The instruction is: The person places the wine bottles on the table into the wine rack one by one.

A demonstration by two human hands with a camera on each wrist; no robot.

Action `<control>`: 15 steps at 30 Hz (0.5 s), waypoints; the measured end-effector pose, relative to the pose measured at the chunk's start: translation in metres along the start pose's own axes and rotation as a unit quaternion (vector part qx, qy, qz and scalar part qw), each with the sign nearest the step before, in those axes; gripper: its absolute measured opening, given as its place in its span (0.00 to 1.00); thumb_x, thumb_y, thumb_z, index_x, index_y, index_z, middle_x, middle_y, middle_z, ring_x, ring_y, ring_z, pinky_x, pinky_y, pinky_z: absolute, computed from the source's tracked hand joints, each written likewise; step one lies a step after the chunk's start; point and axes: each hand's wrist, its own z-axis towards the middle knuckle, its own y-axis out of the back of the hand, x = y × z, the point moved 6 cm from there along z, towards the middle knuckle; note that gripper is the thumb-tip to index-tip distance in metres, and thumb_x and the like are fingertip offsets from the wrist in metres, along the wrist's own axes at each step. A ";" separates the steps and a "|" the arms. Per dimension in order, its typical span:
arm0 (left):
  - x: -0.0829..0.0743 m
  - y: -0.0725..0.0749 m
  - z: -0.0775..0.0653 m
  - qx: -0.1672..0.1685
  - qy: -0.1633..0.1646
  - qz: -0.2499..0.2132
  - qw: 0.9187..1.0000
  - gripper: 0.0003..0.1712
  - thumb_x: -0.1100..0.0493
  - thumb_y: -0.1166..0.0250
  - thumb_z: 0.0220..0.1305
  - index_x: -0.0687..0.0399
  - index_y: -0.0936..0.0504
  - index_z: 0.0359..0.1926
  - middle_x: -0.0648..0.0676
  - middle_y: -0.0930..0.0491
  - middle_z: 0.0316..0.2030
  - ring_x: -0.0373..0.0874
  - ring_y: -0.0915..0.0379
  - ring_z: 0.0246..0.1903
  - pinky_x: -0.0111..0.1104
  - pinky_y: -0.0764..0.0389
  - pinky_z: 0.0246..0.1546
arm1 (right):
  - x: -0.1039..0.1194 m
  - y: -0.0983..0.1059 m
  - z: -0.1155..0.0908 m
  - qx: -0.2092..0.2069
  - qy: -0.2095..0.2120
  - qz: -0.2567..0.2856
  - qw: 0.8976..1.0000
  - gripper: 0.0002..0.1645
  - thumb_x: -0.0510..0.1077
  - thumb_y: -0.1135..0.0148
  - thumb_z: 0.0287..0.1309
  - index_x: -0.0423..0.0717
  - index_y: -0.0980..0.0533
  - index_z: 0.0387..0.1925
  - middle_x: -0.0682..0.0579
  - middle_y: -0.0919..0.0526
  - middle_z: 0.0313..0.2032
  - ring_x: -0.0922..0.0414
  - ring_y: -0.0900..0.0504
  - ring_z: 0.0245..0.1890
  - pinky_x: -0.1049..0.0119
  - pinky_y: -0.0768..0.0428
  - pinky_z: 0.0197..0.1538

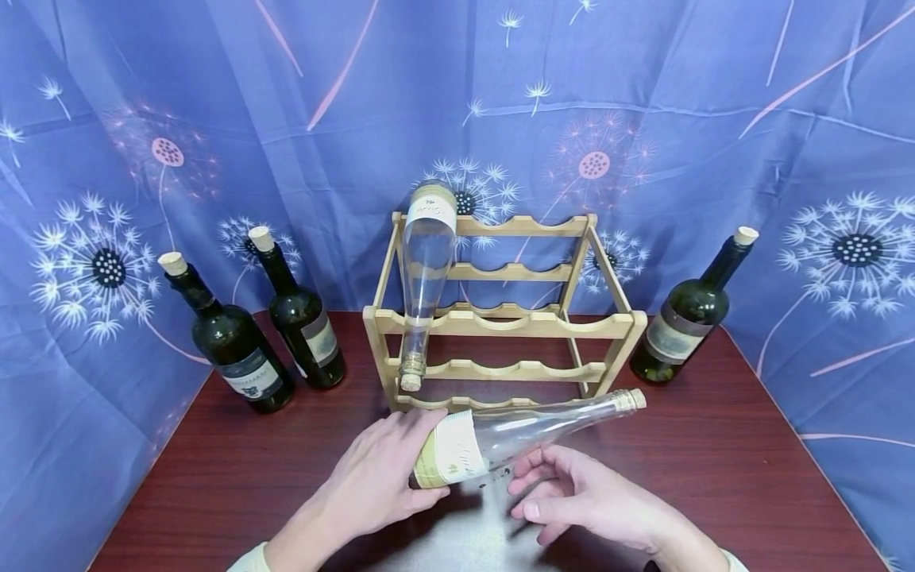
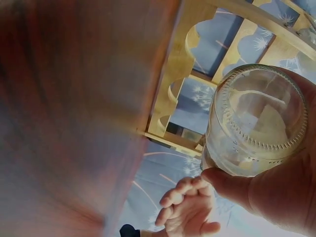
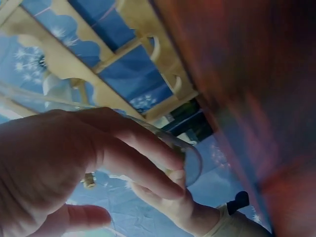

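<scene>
Clear bottle [image 1: 525, 433], lower centre, is gripped near its base by the left hand [image 1: 382, 469]; right hand [image 1: 572, 492] loosely curled, nothing held. Neck best supported.

Tilted, corked clear glass bottle in front [image 1: 550, 429]: a white-and-yellow paper label [image 1: 450, 451] with dark cursive script, too small to read.
Clear glass bottle on the pale wooden rack [image 1: 427, 270]: a white label [image 1: 432, 210] with a short cursive word, illegible.
Far-left dark green glass bottle [image 1: 232, 342]: a grey-and-white label [image 1: 252, 376] with pale capitals, perhaps including "DAMA"; the rest is unclear.
Slimmer dark green glass bottle beside it [image 1: 299, 318]: a grey label [image 1: 320, 340], no readable text.
Right-hand dark green glass bottle [image 1: 693, 310]: a grey-and-white label [image 1: 672, 335], nothing legible.
</scene>
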 end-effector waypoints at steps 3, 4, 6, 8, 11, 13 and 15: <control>0.001 0.001 0.000 0.000 0.001 0.003 1.000 0.51 0.35 0.25 0.38 0.44 0.33 0.64 0.42 0.26 0.47 0.38 0.29 0.42 0.36 0.25 0.41 | 0.010 -0.001 -0.006 0.014 0.028 -0.067 0.997 0.23 0.35 0.42 0.63 0.32 0.35 0.57 0.34 0.22 0.48 0.37 0.21 0.48 0.50 0.19 0.42; 0.002 0.001 0.000 0.000 0.001 0.004 1.000 0.51 0.35 0.25 0.37 0.44 0.33 0.64 0.42 0.26 0.47 0.39 0.29 0.42 0.36 0.25 0.41 | 0.014 -0.001 -0.009 0.017 0.039 -0.088 0.995 0.22 0.35 0.41 0.62 0.33 0.34 0.56 0.35 0.21 0.47 0.39 0.21 0.48 0.52 0.19 0.43; 0.002 0.001 0.000 0.002 0.000 0.005 1.000 0.51 0.35 0.25 0.37 0.45 0.33 0.63 0.43 0.25 0.47 0.39 0.29 0.42 0.37 0.25 0.41 | 0.021 -0.001 -0.013 0.019 0.063 -0.125 0.990 0.22 0.35 0.40 0.62 0.36 0.33 0.56 0.38 0.21 0.49 0.42 0.20 0.48 0.56 0.19 0.45; 0.002 0.001 0.000 0.004 -0.002 0.004 1.000 0.51 0.35 0.25 0.38 0.46 0.33 0.63 0.43 0.25 0.48 0.39 0.29 0.42 0.37 0.26 0.41 | 0.028 -0.001 -0.017 0.011 0.077 -0.157 0.985 0.23 0.36 0.39 0.61 0.39 0.32 0.56 0.41 0.22 0.50 0.46 0.20 0.49 0.59 0.20 0.46; 0.002 0.001 0.000 0.009 -0.002 0.002 1.000 0.50 0.35 0.25 0.38 0.45 0.33 0.63 0.42 0.25 0.47 0.39 0.29 0.41 0.37 0.26 0.41 | 0.037 0.000 -0.022 -0.012 0.098 -0.193 0.976 0.23 0.38 0.37 0.60 0.42 0.31 0.56 0.44 0.23 0.52 0.48 0.20 0.49 0.59 0.19 0.46; 0.002 0.000 0.000 0.012 -0.001 0.003 1.000 0.51 0.35 0.25 0.37 0.45 0.33 0.63 0.42 0.25 0.47 0.39 0.29 0.41 0.36 0.26 0.41 | 0.043 0.001 -0.024 -0.038 0.118 -0.228 0.966 0.23 0.39 0.36 0.60 0.45 0.30 0.56 0.47 0.22 0.51 0.50 0.19 0.48 0.59 0.19 0.46; 0.003 0.000 0.000 0.013 -0.002 0.003 1.000 0.51 0.35 0.24 0.37 0.45 0.33 0.63 0.43 0.25 0.46 0.39 0.29 0.41 0.36 0.26 0.41 | 0.051 0.002 -0.027 -0.071 0.149 -0.273 0.948 0.22 0.40 0.36 0.60 0.48 0.29 0.55 0.50 0.21 0.50 0.52 0.19 0.48 0.60 0.19 0.46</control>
